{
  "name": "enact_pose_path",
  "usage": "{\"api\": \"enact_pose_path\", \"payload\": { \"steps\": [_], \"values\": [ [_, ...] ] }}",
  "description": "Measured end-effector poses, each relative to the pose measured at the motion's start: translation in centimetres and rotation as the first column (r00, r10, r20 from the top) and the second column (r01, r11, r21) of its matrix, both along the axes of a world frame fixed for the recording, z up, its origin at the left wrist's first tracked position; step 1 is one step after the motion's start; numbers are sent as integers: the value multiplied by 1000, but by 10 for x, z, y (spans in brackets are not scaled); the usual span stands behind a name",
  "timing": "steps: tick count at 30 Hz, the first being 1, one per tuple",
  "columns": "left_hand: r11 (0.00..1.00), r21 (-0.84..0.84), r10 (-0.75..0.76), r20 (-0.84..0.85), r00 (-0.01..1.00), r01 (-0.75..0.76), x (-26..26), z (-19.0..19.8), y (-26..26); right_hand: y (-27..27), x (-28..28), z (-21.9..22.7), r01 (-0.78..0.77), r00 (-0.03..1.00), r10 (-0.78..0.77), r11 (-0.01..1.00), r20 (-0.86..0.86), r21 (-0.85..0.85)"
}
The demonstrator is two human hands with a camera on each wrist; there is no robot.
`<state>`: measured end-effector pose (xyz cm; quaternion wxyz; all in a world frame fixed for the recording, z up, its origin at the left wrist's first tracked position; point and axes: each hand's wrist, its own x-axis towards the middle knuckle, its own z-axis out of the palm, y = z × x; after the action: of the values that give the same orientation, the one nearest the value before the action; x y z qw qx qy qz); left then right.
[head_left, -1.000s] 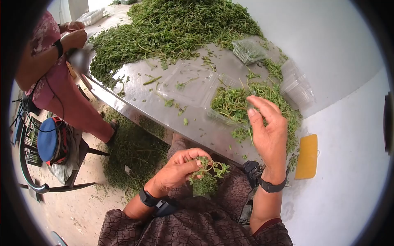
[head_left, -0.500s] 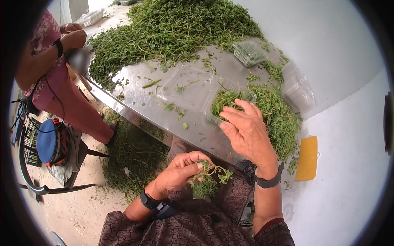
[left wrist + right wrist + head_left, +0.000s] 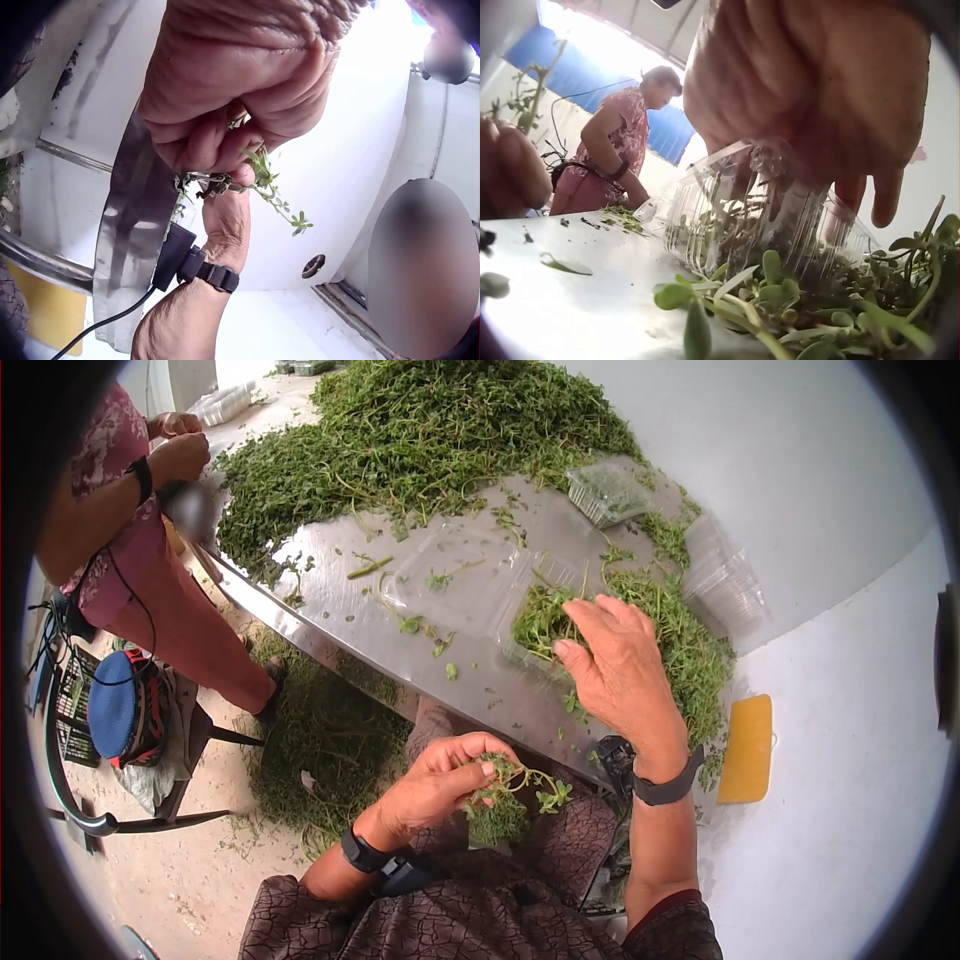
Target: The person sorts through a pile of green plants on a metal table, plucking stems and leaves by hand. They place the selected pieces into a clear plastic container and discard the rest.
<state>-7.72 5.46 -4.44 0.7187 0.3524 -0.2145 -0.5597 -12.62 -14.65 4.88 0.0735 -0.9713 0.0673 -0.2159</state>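
My left hand point(image 3: 440, 785) pinches a few small-leaved green sprigs point(image 3: 545, 790) between thumb and fingers, above my lap. Their leafy tips stick out past the fingers in the left wrist view. On the metal table, a clear plastic clamshell box point(image 3: 697, 225) lies open, its lid point(image 3: 440, 575) folded out to the left. Greens point(image 3: 540, 622) fill its base. Over that base is my right hand point(image 3: 625, 670), thumb apart from the fingers. In the right wrist view some fingers reach down inside the box onto the greens, while others hang beyond its wall.
A large heap of greens point(image 3: 450, 440) covers the table's far part, with a smaller pile point(image 3: 690, 650) beside the box. A filled clamshell point(image 3: 608, 495) and stacked empty ones point(image 3: 725, 575) stand at right. Another person point(image 3: 130, 550) stands left, near a chair point(image 3: 200, 735).
My right hand has moved left and down onto the box's greens, its fingers now over the base. The left hand keeps its sprigs and has hardly moved.
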Motion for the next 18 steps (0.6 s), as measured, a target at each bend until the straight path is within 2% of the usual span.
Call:
{"api": "enact_pose_path", "payload": {
  "steps": [3,5,7,11,13,18],
  "values": [
    [1000,4,2,2,1000,-2,0,0,-1,-2,-1,-1,-77,997,79,995,-23,70],
    [1000,15,0,3,1000,-1,0,0,-1,-4,-1,-1,-98,995,98,994,-9,45],
    [1000,9,-5,-3,1000,5,0,0,-1,-8,1,0,-127,991,130,983,-15,132],
    [1000,-3,14,13,1000,-14,0,2,0,-21,1,3,-94,995,80,961,66,261],
    [1000,9,7,16,1000,-7,1,1,1,-26,4,14,-49,994,49,999,95,-2],
    [1000,5,25,40,999,-25,0,6,0,-40,20,21,6,998,-1,996,57,-86]
  ]
}}
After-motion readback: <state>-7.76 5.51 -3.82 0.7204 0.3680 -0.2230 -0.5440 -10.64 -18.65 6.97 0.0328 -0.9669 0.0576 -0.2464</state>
